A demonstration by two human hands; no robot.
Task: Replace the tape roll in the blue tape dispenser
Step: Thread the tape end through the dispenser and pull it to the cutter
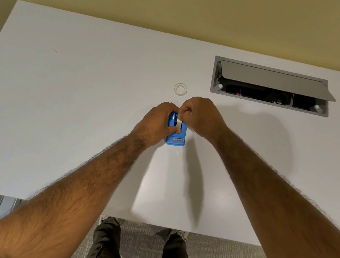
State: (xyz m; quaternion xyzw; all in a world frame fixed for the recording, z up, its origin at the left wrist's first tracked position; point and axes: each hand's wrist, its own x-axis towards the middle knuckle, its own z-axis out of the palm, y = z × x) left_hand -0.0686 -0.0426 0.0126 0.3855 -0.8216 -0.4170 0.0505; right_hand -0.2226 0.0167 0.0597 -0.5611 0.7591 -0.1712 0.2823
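Dark trousers (107,249) show below the near edge of the white table (54,108). At mid-table stands the blue tape dispenser (175,139), its long axis running near to far, its cutter end pointing at the person. The left hand (156,124) wraps its left side, thumb across the top. The right hand (200,116), fingers curled, pinches a white tape strip (178,124) above the dispenser's far end. Just beyond lies a whitish tape ring (180,89), flat. Farther right, a grey cable hatch (273,79) has its lid raised.
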